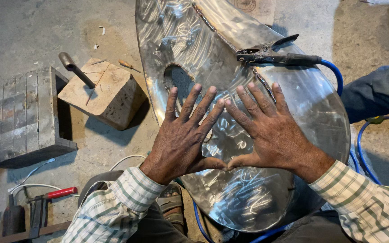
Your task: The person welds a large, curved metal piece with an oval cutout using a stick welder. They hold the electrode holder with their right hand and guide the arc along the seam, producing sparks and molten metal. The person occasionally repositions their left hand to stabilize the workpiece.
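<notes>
At nine o'clock, grey steel block point(23, 117), wooden block point(104, 92) bearing hammer point(75, 69). At centre, left hand point(181, 139) and right hand point(269, 130), fingers splayed, gripping nothing, flat on shiny curved steel sheet point(248, 193). At one o'clock, electrode clamp point(271, 56).

Both hands, left hand point(183, 135) and right hand point(273, 132), lie flat on the shiny metal sheet point(248, 189).

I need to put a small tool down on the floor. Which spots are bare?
Bare concrete floor lies top left, above the metal block and wooden block. Another patch lies top right, beyond the welding clamp. It is crowded bottom left, around the red-handled tool and white cable.
</notes>
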